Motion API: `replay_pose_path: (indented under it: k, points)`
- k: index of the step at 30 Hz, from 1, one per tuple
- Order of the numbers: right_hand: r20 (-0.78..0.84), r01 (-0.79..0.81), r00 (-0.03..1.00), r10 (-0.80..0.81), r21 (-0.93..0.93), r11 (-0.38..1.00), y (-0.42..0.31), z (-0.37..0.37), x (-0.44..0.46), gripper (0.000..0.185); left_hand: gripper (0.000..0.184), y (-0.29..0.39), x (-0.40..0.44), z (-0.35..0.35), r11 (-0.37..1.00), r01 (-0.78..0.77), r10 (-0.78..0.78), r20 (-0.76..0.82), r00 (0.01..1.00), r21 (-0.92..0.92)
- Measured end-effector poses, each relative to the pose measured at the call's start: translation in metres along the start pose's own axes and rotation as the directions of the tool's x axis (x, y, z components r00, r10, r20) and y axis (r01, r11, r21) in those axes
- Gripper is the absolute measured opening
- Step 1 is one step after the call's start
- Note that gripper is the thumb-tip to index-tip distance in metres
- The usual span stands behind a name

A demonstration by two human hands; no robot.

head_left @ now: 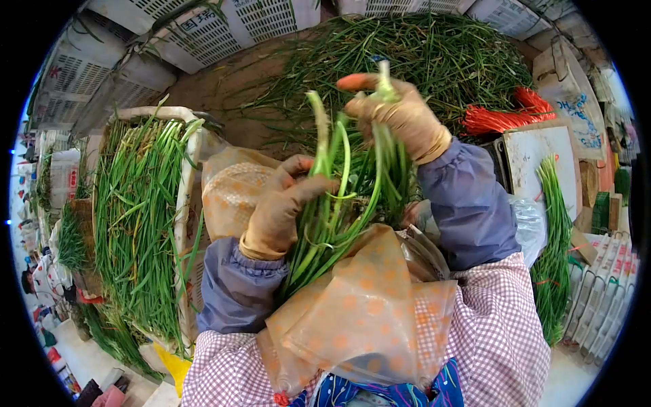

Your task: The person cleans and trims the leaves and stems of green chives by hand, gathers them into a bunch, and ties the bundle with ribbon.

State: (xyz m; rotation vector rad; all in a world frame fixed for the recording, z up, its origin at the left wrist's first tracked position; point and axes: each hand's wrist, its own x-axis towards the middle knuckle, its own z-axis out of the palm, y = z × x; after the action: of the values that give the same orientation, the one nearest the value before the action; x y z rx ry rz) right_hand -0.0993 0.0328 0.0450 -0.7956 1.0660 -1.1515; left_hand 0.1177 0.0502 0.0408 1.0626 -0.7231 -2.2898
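My left hand (285, 207), in a tan glove with worn orange fingertips, is closed round a loose bunch of scallion-like green stalks (325, 224) above my lap. Their pale ends point up and the leaves hang down over the spotted plastic apron (359, 305). To the right and higher, my gloved right hand (403, 119) grips a few more scallion-like stalks (388, 152); a white stem end pokes out above the fingers. One orange fingertip of that hand sticks out to the left. The two bunches hang close together, partly overlapping.
A white crate (186, 237) packed with green stalks stands at my left. Ahead lies a loose heap of green leaves (420, 68) on the floor. Red ties (505, 115) rest near a white box (542, 163). Beside it stands a tied bundle of stalks (555, 258). Several white crates (203, 37) line the back.
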Motion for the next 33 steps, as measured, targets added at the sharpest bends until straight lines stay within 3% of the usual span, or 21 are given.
replay_pose_path:
  k: [1, 5, 7, 8, 9, 11, 13, 15, 17, 20, 21, 23, 24, 27, 29, 32, 33]
  points:
    - [-0.1, 0.049, 0.994, -0.052, -0.031, 0.998, -0.002, -0.004, -0.001, 0.034, 0.025, 0.002, -0.001, -0.002, 1.0, -0.002, 0.002, -0.001, 1.0, 0.0]
    - [-0.117, 0.056, 0.991, -0.062, -0.058, 0.997, -0.008, -0.013, -0.013, 0.034, 0.025, 0.001, -0.002, -0.014, 0.99, 0.024, -0.024, 0.0, 1.0, -0.138]
    - [0.081, -0.025, 0.996, 0.041, -0.201, 0.979, -0.012, -0.004, -0.025, 0.033, 0.024, -0.004, 0.0, -0.013, 0.987, -0.025, 0.016, -0.056, 0.998, -0.16]
    - [0.227, -0.068, 0.969, 0.094, -0.12, 0.99, -0.006, -0.007, -0.026, 0.024, 0.024, -0.004, 0.0, -0.011, 0.987, -0.02, 0.011, -0.053, 0.999, -0.159]
    - [0.247, -0.066, 0.963, 0.11, -0.179, 0.982, -0.005, 0.0, -0.029, 0.026, 0.024, -0.003, 0.001, -0.01, 0.99, -0.021, 0.011, -0.07, 0.997, -0.139]
    - [0.212, -0.054, 0.972, 0.099, -0.211, 0.976, 0.002, 0.004, -0.028, 0.028, 0.023, -0.003, 0.001, -0.015, 0.992, -0.019, 0.008, -0.093, 0.996, -0.122]
    - [0.049, -0.047, 0.997, 0.06, -0.226, 0.973, 0.009, 0.0, -0.022, 0.022, 0.021, -0.005, 0.0, -0.025, 0.972, -0.019, 0.019, -0.005, 1.0, -0.233]
    - [-0.063, -0.068, 0.996, 0.064, -0.074, 0.995, 0.023, -0.02, -0.016, 0.021, 0.026, -0.005, -0.004, -0.025, 0.973, -0.062, 0.044, -0.086, 0.995, -0.222]
    - [-0.065, -0.201, 0.979, 0.194, -0.109, 0.974, 0.03, -0.034, -0.017, 0.021, 0.032, -0.004, -0.007, -0.034, 0.948, -0.019, -0.001, -0.063, 0.998, -0.318]
    - [-0.048, -0.338, 0.941, 0.334, -0.141, 0.931, 0.061, -0.043, -0.016, 0.021, 0.035, -0.006, -0.008, -0.039, 0.953, -0.057, 0.047, -0.043, 0.998, -0.296]
    - [-0.048, -0.34, 0.94, 0.337, -0.143, 0.929, 0.066, -0.044, -0.018, 0.021, 0.034, -0.007, -0.008, -0.04, 0.957, -0.081, 0.075, -0.032, 0.997, -0.28]
    - [0.09, -0.28, 0.958, 0.274, 0.061, 0.958, 0.069, -0.037, -0.021, 0.025, 0.033, -0.006, -0.01, -0.036, 0.967, -0.087, 0.064, -0.102, 0.993, -0.237]
    - [0.042, -0.277, 0.96, 0.276, 0.015, 0.961, 0.068, -0.031, -0.018, 0.027, 0.032, -0.005, -0.01, -0.035, 0.978, -0.087, 0.056, -0.167, 0.984, -0.189]
    - [-0.014, -0.297, 0.955, 0.297, -0.011, 0.955, 0.075, -0.016, -0.002, 0.025, 0.032, -0.008, -0.007, -0.041, 0.957, -0.072, 0.044, -0.105, 0.993, -0.282]
    - [0.002, -0.236, 0.972, 0.236, -0.031, 0.971, 0.082, -0.011, 0.002, 0.021, 0.031, -0.005, -0.01, -0.035, 0.971, -0.071, 0.033, -0.165, 0.986, -0.229]
    - [0.033, -0.16, 0.987, 0.157, 0.229, 0.96, 0.081, -0.008, 0.003, 0.017, 0.028, -0.003, -0.014, -0.027, 0.981, -0.061, 0.017, -0.233, 0.972, -0.185]
    - [0.011, -0.088, 0.996, 0.088, 0.139, 0.986, 0.078, -0.01, 0.004, 0.018, 0.027, -0.002, -0.014, -0.023, 0.981, -0.056, 0.012, -0.232, 0.973, -0.185]
